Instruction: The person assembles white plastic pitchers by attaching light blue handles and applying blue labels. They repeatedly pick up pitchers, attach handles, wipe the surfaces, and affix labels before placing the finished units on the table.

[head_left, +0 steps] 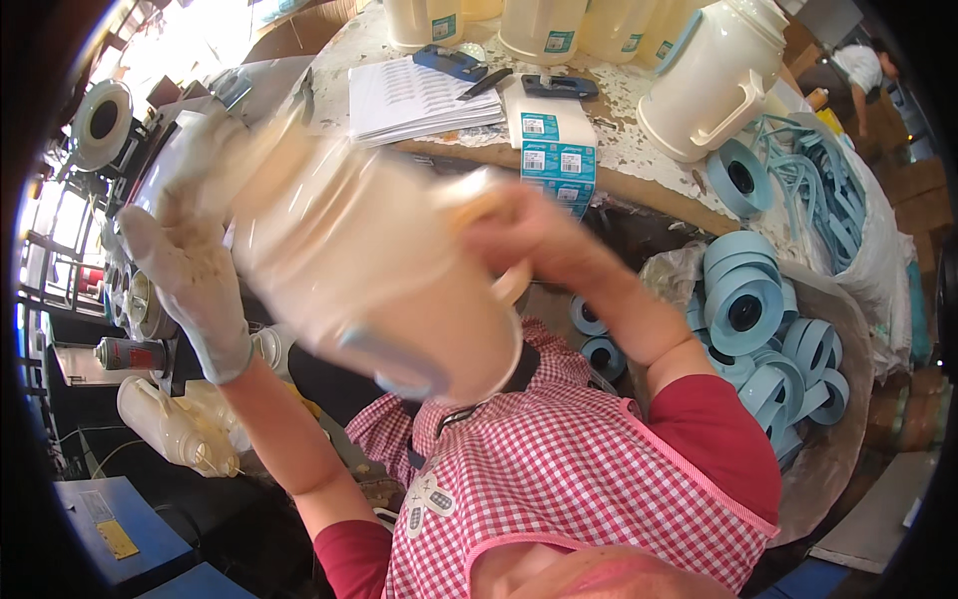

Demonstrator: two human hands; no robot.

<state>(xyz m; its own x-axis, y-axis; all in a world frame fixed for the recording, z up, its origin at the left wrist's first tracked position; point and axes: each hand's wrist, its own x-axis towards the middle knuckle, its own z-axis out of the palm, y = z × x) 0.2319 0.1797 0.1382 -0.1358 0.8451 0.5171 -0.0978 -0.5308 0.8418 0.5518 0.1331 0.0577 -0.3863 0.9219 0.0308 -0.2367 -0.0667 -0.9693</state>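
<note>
Glossy cream handled jug [369, 265], blue-grey patch, tilted, held mid-air, motion-blurred

We count one held cream jug [349, 250], at least five other jugs [704, 90] on the table [629, 115], two dark flat tools [559, 87], one paper stack [414, 103], one label strip [557, 170] and at least eight blue rolls [720, 308].

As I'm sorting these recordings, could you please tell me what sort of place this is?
Probably a workshop: similar jugs stand on a worn table with sheet labels, and blue rolls are heaped beside it.
</note>
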